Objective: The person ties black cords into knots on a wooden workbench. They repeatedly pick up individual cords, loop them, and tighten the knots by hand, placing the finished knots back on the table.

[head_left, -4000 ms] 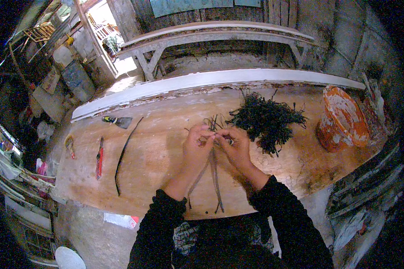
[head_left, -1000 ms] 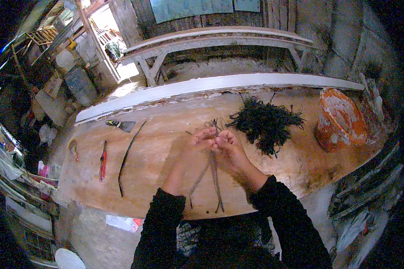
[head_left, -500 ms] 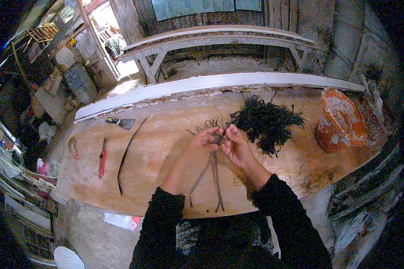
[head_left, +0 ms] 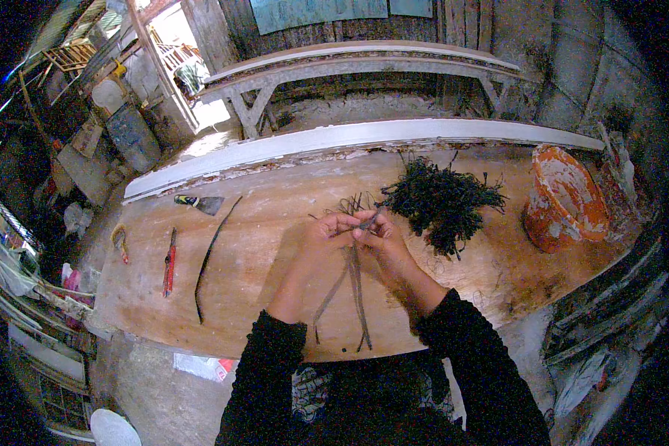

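Over the middle of the wooden table, my left hand (head_left: 337, 230) and my right hand (head_left: 380, 235) meet, fingertips pinched on a thin dark strip between them. Its exact shape is partly covered by my fingers. Several long dark strips (head_left: 359, 308) lie on the tabletop below my hands, running toward the near edge. Just beyond my fingers, thin looped dark strands (head_left: 357, 201) stick out. Right of my right hand sits a bushy heap of knotted black strands (head_left: 446, 201).
To the left lie a single dark strip (head_left: 211, 256), a putty knife (head_left: 201, 203), a red-handled tool (head_left: 169, 267) and a small yellowish curved tool (head_left: 119, 241). An orange plaster-smeared bucket (head_left: 561, 204) stands at the right. A long white board (head_left: 349, 140) borders the table's far side.
My right hand has turned slightly and its fingers have closed in toward my left fingertips. The strip between them now lies more crosswise. Everything else on the table stays in place.
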Demonstrator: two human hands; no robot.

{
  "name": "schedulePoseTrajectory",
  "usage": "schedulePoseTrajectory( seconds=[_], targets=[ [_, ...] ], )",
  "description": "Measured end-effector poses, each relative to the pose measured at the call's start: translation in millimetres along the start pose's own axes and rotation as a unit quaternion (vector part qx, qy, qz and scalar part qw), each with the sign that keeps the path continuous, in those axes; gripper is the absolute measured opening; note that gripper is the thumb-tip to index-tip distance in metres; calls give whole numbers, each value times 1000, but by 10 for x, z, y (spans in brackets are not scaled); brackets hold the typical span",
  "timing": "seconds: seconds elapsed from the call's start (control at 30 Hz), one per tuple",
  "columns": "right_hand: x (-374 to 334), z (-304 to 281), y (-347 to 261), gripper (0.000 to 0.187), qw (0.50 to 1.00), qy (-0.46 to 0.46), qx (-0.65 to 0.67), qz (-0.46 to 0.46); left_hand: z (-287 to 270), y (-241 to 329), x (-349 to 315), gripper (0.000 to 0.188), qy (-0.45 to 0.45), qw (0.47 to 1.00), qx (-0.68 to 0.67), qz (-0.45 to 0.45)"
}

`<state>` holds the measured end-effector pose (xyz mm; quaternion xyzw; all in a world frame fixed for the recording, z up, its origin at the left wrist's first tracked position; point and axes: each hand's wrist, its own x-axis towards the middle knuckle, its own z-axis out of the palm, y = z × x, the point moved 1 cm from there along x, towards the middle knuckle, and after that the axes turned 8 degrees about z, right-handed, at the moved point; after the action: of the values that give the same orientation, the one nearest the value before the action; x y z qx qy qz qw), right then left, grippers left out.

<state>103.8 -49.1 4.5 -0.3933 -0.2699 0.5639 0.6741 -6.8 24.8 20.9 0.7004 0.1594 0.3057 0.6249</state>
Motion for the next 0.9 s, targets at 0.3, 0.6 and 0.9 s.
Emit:
schedulePoseTrajectory(
  seconds=[0.3, 0.6, 0.9],
  targets=[
    [27, -133, -80, 17, 993, 34, 111, 18, -59, -56, 10, 14, 139, 989, -46, 26],
    [71, -134, -78, 24, 986, -101, 129, -26, -362, -292, 38, 16, 299, 951, -78, 2],
    [-36, -71, -99, 24, 985, -94, -124, -70, -503, -548, 66, 26, 256, 966, 10, 7]
  ],
)
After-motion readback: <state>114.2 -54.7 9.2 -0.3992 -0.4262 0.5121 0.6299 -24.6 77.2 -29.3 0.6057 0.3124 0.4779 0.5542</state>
